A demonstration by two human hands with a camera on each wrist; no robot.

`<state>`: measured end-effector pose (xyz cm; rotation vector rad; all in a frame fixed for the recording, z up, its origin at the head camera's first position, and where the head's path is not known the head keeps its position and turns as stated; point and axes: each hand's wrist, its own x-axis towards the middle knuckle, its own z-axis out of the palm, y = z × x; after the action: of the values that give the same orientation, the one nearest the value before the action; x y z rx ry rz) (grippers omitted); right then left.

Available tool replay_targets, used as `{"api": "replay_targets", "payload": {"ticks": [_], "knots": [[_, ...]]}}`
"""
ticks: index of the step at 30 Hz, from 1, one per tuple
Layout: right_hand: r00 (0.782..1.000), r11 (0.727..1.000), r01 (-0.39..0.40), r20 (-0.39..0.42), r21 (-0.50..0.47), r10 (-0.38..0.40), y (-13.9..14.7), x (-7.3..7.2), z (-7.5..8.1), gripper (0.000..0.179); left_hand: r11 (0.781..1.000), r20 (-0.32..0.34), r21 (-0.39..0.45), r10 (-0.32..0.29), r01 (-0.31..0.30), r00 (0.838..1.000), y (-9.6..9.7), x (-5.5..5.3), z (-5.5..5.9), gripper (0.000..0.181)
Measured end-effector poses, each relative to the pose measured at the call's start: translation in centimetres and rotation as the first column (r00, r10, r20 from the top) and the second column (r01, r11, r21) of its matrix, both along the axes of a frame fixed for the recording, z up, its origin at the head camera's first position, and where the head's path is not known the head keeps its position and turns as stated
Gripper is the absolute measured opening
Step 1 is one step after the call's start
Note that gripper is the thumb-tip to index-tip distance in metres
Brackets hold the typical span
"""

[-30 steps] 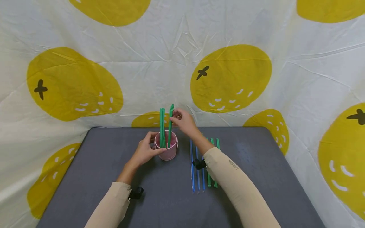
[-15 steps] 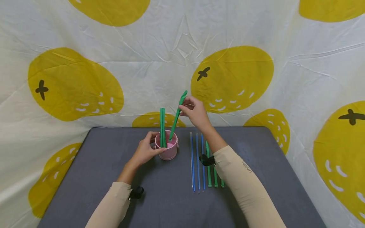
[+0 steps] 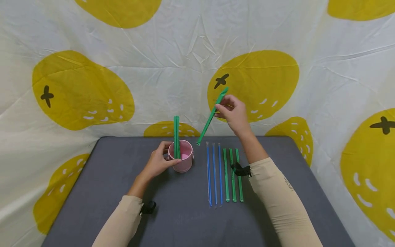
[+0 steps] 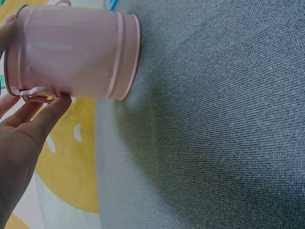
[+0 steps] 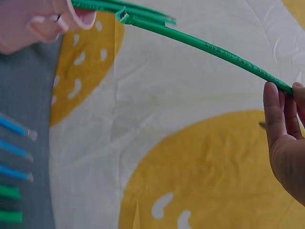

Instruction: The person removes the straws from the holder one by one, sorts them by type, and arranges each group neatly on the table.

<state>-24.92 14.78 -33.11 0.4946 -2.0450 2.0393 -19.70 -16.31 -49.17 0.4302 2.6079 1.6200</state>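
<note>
My left hand (image 3: 157, 162) steadies a small pink bucket (image 3: 182, 167) on the table, thumb at its near rim and fingers along its left side. A few green paper-wrapped straws (image 3: 176, 132) stand upright in the bucket, close together. Up and to the right of it, my right hand (image 3: 236, 115) pinches another green wrapped straw (image 3: 211, 119) between thumb and fingers near its upper end. This straw slants, its lower end in the air beyond the bucket's right side. In the right wrist view the held straw (image 5: 205, 46) shows small dark print along its length.
On the dark grey table (image 3: 185, 219), right of the bucket, three blue straws (image 3: 214, 171) in clear wrappers lie parallel. Three green wrapped straws (image 3: 232, 178) lie beside them, partly under the right wrist's camera. A white curtain (image 3: 166, 89) with yellow fruit prints hangs behind the table.
My right hand has lifted the green straw out of the bucket and carried it up and to the right. My left hand and the bucket have stayed in place.
</note>
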Motion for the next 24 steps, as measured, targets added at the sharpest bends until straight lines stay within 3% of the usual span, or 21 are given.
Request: {"api": "replay_targets", "payload": {"ticks": [9,16,24], "knots": [[0.996,0.987,0.066,0.053,0.149,-0.074,4.2,0.8,-2.3,0.027,1.0,-0.002,-0.012,0.004,-0.004,1.0,0.0,0.0,0.0,0.079],[0.979,0.945,0.097,0.143,0.313,-0.148,6.8,1.9,-5.1,0.036,1.0,-0.003,-0.016,0.001,-0.001,1.0,-0.1,0.0,-0.1,0.08],[0.961,0.884,0.115,0.175,0.453,-0.215,9.5,2.9,-8.8,0.038,1.0,0.005,-0.021,-0.005,0.005,1.0,-0.2,0.0,-0.2,0.082]]}}
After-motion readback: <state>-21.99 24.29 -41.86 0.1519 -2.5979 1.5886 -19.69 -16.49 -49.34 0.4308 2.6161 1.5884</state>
